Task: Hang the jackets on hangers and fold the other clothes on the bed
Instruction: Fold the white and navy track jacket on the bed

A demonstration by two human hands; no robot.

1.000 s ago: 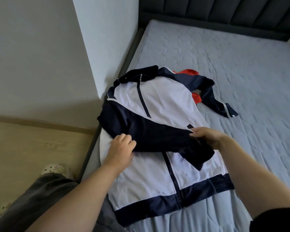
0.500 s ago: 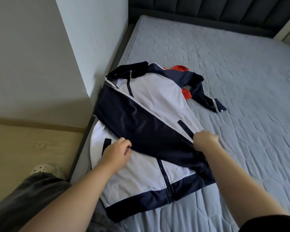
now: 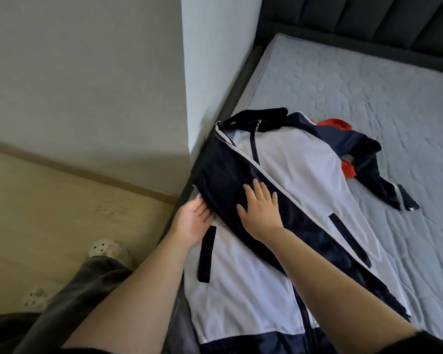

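My left hand (image 3: 193,221) rests at the near shoulder of the jacket (image 3: 299,175), fingers almost straight, gripping nothing, probably steadying the fold's edge. The jacket lies face-up along the left side of the bed (image 3: 368,85). My right hand (image 3: 260,210) presses flat, fingers spread, on the navy sleeve (image 3: 230,180) crossed over the chest, likely to smooth it. The other sleeve (image 3: 384,180) sprawls rightward.
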